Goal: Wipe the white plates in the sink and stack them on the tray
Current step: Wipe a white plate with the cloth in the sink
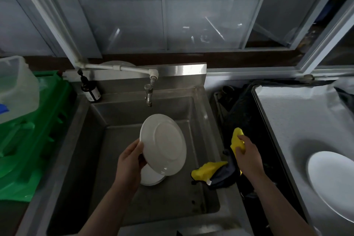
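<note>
A dark bottle (90,90) is standing at the sink's (99,159) back left corner, beside a green crate (38,140). A white plate (164,144) is being gripped at its left rim by the left hand (130,161), tilted above more plates (151,177) on the sink floor. A yellow cloth (237,140) is being clutched by the right hand (248,154) over the sink's right edge. Another plate (333,180) is lying on the tray (298,120).

the plate on the tray (333,184) is cut off by the right edge, and the held plate (163,143) hides most of the plates beneath (151,177).
</note>
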`<state>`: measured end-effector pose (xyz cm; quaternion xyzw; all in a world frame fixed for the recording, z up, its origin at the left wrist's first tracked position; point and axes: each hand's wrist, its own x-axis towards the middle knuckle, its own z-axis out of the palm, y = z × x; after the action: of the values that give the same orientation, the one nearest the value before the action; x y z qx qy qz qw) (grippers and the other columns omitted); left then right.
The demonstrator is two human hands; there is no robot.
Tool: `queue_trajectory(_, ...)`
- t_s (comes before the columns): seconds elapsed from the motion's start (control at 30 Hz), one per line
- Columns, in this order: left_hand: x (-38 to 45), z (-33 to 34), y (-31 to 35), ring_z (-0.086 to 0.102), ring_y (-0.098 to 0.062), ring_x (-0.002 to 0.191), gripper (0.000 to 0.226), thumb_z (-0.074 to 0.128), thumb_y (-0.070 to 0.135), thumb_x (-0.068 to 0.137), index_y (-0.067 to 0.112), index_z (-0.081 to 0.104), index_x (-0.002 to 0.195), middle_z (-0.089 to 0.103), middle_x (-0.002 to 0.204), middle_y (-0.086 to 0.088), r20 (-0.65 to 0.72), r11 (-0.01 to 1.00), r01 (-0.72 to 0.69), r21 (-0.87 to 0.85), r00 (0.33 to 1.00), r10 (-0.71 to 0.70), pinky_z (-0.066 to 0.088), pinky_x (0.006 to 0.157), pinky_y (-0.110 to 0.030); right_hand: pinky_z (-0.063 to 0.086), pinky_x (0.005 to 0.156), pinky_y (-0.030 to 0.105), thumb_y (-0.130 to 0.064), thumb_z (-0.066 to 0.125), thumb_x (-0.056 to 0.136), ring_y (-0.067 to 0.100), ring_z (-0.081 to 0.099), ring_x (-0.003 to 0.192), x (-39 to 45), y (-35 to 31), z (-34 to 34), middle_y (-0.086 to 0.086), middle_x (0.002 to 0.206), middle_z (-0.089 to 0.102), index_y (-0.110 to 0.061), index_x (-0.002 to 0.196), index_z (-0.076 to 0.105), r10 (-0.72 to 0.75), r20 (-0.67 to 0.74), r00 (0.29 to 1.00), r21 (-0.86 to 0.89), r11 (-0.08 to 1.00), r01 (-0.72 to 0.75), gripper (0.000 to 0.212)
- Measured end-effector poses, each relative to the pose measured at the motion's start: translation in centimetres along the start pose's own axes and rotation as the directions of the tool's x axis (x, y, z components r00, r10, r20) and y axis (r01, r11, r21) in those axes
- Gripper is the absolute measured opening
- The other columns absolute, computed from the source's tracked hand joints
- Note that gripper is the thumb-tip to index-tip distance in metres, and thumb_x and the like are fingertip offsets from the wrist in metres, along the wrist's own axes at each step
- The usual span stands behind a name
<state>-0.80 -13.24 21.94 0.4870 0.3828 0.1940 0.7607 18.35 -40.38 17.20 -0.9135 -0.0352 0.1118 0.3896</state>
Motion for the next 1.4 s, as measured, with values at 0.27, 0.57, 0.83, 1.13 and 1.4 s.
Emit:
queue_trajectory(0.27,-0.4,0.2,0.1,0.073,-0.018,0.092,0.023,0.049,0.015,0.103,0.016,0.069,0.115,0.077,0.105,-0.005,0.011,1.000,0.003,0.017,1.000,-0.003,0.055,0.076,-0.033,0.044,0.102,0.042,-0.009,0.058,0.092,0.030,0.051,0.122,-0.6,-0.2,0.7,0.014,0.132,0.054,-0.012,0.132,0.057,-0.064,0.075,0.995,-0.140,0.987,0.074,0.039)
queue_trajectory(0.57,-0.6,-0.8,0.2,0.074,-0.016,0.088,0.024,0.049,0.015,0.103,0.016,0.069,0.116,0.076,0.103,-0.006,0.029,1.000,-0.016,0.005,0.999,0.016,0.055,0.073,-0.032,0.044,0.100,0.040,-0.014,0.054,0.096,0.025,0.049,0.124,-1.4,-2.6,2.3,0.007,0.136,0.051,-0.018,0.136,0.052,-0.105,0.182,0.978,-0.110,0.986,0.127,0.041)
queue_trajectory(0.83,-0.8,-2.5,0.6,0.071,-0.023,0.095,0.027,0.047,0.016,0.103,0.016,0.070,0.116,0.075,0.109,-0.011,0.018,0.999,0.004,-0.053,1.000,-0.003,0.054,0.077,-0.036,0.045,0.092,0.034,-0.022,0.046,0.103,0.020,0.054,0.120,-3.1,-6.0,4.6,0.001,0.133,0.056,-0.022,0.136,0.051,-0.124,0.277,0.953,0.027,0.992,0.121,0.034)
queue_trajectory(1.13,-1.3,-4.5,0.9,0.073,-0.019,0.097,0.028,0.044,0.018,0.104,0.020,0.069,0.117,0.076,0.109,-0.004,0.033,0.996,0.028,-0.089,0.999,-0.025,0.053,0.079,-0.036,0.052,0.092,0.043,-0.027,0.047,0.102,0.021,0.062,0.103,-4.8,-8.1,7.6,0.003,0.110,0.064,-0.013,0.130,0.056,-0.071,0.310,0.948,0.134,0.991,0.031,0.033)
queue_trajectory(1.4,-1.2,-5.8,0.6,0.071,-0.018,0.103,0.031,0.043,0.021,0.104,0.019,0.067,0.124,0.073,0.118,-0.005,0.067,0.997,0.036,-0.064,0.997,-0.032,0.053,0.084,-0.037,0.056,0.080,0.036,-0.024,0.047,0.102,0.016,0.064,0.087,-6.1,-9.6,8.2,0.000,0.097,0.065,-0.018,0.116,0.062,-0.102,0.271,0.957,0.251,0.967,0.032,0.021)
